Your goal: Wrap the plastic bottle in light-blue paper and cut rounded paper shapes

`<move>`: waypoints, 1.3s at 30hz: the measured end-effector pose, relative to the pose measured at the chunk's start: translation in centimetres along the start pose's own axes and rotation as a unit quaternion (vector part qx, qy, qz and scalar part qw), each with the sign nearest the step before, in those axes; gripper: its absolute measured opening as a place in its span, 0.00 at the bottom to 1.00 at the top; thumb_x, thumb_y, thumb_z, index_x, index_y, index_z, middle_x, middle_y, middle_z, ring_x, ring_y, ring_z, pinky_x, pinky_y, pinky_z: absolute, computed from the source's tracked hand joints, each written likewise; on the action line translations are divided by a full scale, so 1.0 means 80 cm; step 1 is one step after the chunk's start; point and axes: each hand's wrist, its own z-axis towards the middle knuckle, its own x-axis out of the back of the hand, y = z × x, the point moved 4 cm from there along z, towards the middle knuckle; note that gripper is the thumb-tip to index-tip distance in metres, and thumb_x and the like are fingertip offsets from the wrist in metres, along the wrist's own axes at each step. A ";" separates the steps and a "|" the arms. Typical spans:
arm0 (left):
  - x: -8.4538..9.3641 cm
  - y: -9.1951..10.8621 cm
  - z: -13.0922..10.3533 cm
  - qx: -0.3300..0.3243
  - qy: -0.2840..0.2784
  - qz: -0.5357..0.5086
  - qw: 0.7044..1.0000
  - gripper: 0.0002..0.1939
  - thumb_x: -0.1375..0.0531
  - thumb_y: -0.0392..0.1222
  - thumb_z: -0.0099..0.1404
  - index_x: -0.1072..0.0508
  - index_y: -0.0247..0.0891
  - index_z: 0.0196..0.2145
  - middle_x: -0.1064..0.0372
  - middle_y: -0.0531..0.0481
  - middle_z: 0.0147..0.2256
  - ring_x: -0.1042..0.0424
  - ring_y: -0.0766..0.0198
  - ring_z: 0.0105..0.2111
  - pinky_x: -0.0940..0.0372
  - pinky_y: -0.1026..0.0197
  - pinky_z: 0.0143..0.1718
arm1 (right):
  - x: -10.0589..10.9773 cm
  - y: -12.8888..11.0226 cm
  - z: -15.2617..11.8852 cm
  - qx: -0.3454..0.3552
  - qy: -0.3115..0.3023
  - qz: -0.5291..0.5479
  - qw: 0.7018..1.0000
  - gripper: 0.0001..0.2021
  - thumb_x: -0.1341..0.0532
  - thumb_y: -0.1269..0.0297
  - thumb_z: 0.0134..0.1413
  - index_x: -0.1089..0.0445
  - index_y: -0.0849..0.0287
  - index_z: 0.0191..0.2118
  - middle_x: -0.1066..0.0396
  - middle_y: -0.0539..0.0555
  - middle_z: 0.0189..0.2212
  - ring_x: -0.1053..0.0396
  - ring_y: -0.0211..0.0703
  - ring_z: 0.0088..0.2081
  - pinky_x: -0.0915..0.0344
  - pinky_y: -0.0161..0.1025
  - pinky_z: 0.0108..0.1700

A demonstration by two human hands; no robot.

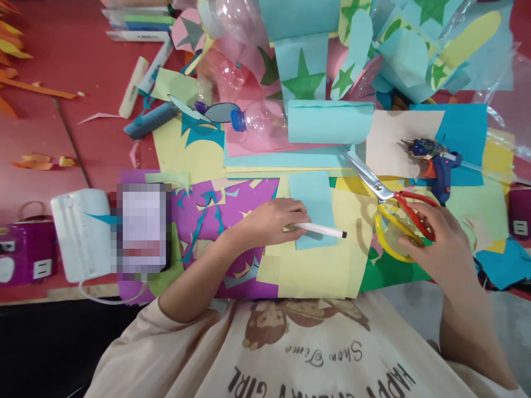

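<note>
A white marker pen (pixel 323 229) with a black end lies in the closed fingers of my left hand (pixel 279 221). Under that hand is a light blue paper piece (pixel 313 193), resting on a pale yellow sheet (pixel 332 271). My right hand (pixel 443 243) grips scissors (pixel 382 193) by their red and yellow handles, fingers partly hidden behind the loops. The blades point away from me, slightly apart, their tips near a plastic bottle (pixel 265 121) wrapped in light blue paper (pixel 332 122).
A blue glue gun (pixel 442 171) lies at right. Purple paper (pixel 265 276) with scraps is at left, beside a blurred phone (pixel 144 229) and a white cabled device (pixel 81 235). Cut-out green stars (pixel 305 77), bottles and markers (pixel 141 25) crowd the far side.
</note>
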 end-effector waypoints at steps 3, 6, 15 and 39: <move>0.000 -0.001 -0.001 0.007 0.003 0.003 1.000 0.11 0.47 0.39 0.67 0.25 0.37 0.38 0.26 0.48 0.35 0.29 0.64 0.32 0.38 0.63 0.33 | -0.008 0.019 -0.008 -0.034 0.011 -0.014 0.999 0.23 0.39 0.64 0.47 0.33 0.61 0.51 0.28 0.64 0.44 0.26 0.62 0.44 0.26 0.51 0.42; 0.000 0.000 -0.002 0.006 0.010 0.007 1.000 0.11 0.47 0.40 0.67 0.25 0.37 0.37 0.26 0.48 0.35 0.29 0.63 0.32 0.37 0.63 0.33 | -0.016 0.026 -0.011 -0.044 0.005 0.004 0.999 0.24 0.40 0.64 0.47 0.34 0.61 0.52 0.29 0.64 0.44 0.27 0.62 0.46 0.26 0.53 0.44; 0.000 -0.001 -0.003 0.031 0.008 -0.014 0.999 0.12 0.48 0.41 0.68 0.26 0.37 0.39 0.25 0.48 0.35 0.27 0.62 0.34 0.36 0.62 0.35 | -0.006 0.005 -0.020 0.016 0.012 0.056 0.998 0.22 0.40 0.62 0.50 0.38 0.51 0.53 0.28 0.58 0.41 0.26 0.53 0.41 0.26 0.46 0.38; 0.010 0.006 0.001 0.142 0.013 -0.060 0.988 0.11 0.49 0.42 0.70 0.28 0.38 0.38 0.30 0.53 0.27 0.33 0.68 0.25 0.43 0.67 0.25 | 0.000 0.008 0.000 0.000 0.028 0.027 0.999 0.15 0.39 0.63 0.56 0.32 0.53 0.50 0.26 0.60 0.44 0.28 0.55 0.47 0.30 0.51 0.50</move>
